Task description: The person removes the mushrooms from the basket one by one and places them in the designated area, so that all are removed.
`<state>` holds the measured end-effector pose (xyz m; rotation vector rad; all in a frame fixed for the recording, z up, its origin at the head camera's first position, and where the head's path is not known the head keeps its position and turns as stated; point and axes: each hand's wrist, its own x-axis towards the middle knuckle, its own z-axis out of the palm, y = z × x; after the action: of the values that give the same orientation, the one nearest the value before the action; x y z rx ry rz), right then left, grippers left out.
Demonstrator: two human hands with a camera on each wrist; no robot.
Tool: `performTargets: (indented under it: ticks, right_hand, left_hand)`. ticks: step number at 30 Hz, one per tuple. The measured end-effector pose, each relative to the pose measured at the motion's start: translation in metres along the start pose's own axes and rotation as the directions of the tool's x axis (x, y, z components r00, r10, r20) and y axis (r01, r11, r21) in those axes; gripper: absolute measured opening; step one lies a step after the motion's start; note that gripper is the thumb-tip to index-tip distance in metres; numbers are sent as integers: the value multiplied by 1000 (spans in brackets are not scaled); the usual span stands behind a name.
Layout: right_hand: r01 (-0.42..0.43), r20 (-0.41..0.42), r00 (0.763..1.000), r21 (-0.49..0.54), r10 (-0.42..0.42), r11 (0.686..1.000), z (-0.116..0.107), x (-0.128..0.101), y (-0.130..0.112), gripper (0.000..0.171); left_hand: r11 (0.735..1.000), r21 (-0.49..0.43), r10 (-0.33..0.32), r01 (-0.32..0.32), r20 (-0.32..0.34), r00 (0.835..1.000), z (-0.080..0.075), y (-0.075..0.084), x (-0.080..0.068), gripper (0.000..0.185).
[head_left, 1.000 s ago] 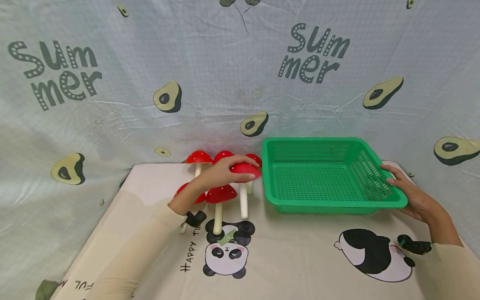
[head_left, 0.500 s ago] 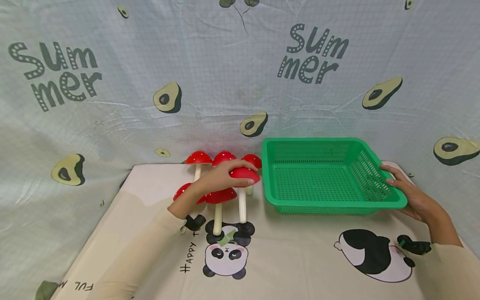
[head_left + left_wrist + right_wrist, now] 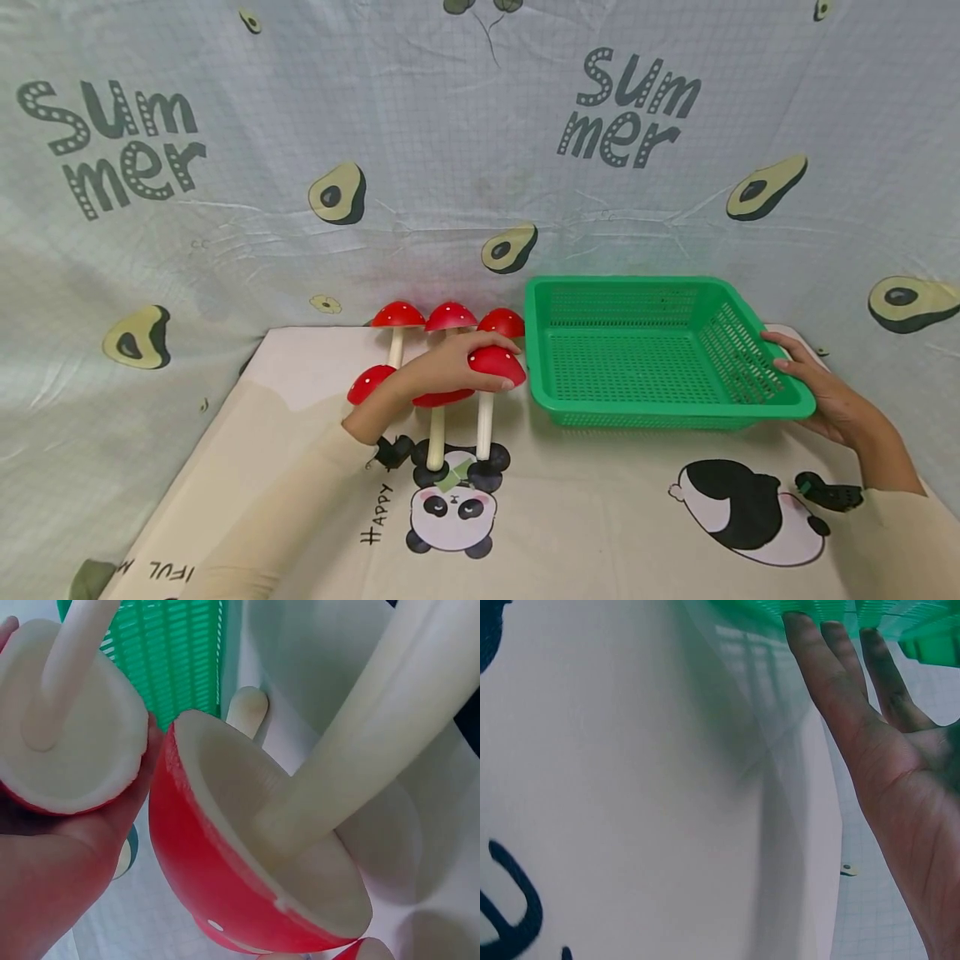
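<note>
The place looked like a makeshift recording corner set up indoors, more like a home play area than a workshop or lab. A pale, grid-patterned backdrop cloth [image 3: 465, 167] hung wrinkled behind everything, printed with avocado halves and the word "Summer". The bench [image 3: 600, 517] was covered with a cream cloth bearing cartoon pandas and playful lettering. On it stood toy mushrooms [image 3: 450, 317] with red caps and white stems, and a green plastic basket [image 3: 660, 408] of the cheap household kind. No tools, machines or kitchen fittings showed anywhere, only draped fabric and toys.
</note>
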<state>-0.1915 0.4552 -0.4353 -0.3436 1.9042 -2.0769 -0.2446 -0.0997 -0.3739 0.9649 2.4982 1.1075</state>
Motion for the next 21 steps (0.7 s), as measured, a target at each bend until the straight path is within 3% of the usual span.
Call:
performTargets:
  ticks: [8, 21]
  right_hand:
    - [1, -20, 1000, -21, -1, 1000, 1, 0, 1, 44]
    - [8, -14, 1000, -18, -8, 1000, 1, 1, 0, 44]
  left_hand:
    - [997, -36, -65, 66, 28, 997, 5, 0, 1, 64]
    - [998, -53, -17, 21, 63, 998, 15, -3, 3, 60]
